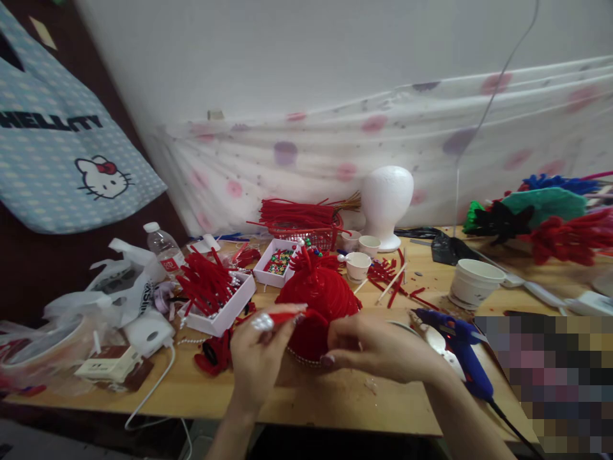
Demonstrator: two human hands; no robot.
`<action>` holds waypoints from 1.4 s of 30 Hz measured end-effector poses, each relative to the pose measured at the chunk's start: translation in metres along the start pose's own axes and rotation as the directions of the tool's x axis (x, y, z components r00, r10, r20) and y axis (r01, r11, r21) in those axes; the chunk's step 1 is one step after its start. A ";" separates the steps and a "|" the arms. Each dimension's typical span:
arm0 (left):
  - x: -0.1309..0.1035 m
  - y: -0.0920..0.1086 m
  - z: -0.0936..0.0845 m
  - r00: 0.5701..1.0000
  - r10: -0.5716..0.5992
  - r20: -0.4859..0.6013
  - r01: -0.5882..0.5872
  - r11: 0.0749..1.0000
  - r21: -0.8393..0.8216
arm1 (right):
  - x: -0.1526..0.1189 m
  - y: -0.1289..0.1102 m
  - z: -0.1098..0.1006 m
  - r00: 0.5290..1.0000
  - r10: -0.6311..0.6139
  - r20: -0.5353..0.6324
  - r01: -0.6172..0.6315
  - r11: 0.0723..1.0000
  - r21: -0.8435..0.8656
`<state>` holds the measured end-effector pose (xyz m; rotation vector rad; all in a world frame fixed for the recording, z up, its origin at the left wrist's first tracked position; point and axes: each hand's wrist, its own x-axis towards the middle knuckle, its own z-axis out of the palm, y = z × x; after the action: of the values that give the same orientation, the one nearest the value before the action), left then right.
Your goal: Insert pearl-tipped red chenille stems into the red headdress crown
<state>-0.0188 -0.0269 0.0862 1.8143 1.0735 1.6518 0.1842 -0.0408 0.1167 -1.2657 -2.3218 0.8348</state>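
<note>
- left hand (262, 351) reaches in from the near edge, wrist upright, fingers curled inward and closed in a pinch on a red strip (286, 315)
- right hand (378, 345) lies flatter, coming from the near right, fingers bent and thumb at the hat's near rim; cannot tell whether it has hold of anything
- one red hat (318, 291), domed, sits mid-table between and just beyond the hands, which hide part of its near side
- two white boxes (223, 319), left of the hat, one with red stems, one with beads
- three small cups (358, 268) and one foam head (387, 201) on the far side
- one larger tub (474, 287) to the right
- one blue glue gun (462, 348), just beside the right forearm
- one bottle (165, 249) and crumpled plastic bags (127, 281) crowd the left
</note>
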 end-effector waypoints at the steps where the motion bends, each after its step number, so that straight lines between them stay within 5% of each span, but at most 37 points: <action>1: 0.011 -0.001 -0.002 0.999 0.033 -0.021 -0.032 0.999 0.017 | 0.002 0.003 -0.006 0.997 0.020 -0.072 -0.019 1.000 0.011; 5: 0.052 -0.007 -0.002 0.991 0.130 0.027 -0.132 0.989 0.072 | 0.023 0.011 -0.028 0.875 0.042 -0.482 -0.071 0.997 -0.042; 7: 0.066 -0.010 0.002 0.983 0.171 0.069 -0.177 0.978 0.106 | 0.037 0.014 -0.034 0.832 0.003 -0.554 -0.063 0.994 -0.088; 12: 0.086 -0.016 0.010 0.954 0.244 0.173 -0.272 0.948 0.165 | 0.058 0.015 -0.034 0.813 -0.067 -0.578 0.034 0.997 -0.069; 21: 0.111 -0.023 0.003 0.935 0.161 0.316 -0.222 0.961 0.166 | 0.067 0.015 -0.035 0.822 -0.044 -0.567 -0.015 0.995 -0.099; 35: 0.100 -0.023 0.023 0.968 0.183 0.169 -0.222 0.943 0.249 | 0.066 0.018 -0.029 0.844 -0.027 -0.535 -0.037 0.994 -0.108; 42: 0.100 -0.022 0.023 0.962 0.206 0.180 -0.248 0.935 0.253 | 0.052 0.012 -0.014 0.825 -0.093 -0.557 0.022 0.991 -0.132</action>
<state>-0.0040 0.0688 0.1265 2.2799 1.1023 1.5175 0.1721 0.0129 0.1209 -1.2685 -1.9289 0.2406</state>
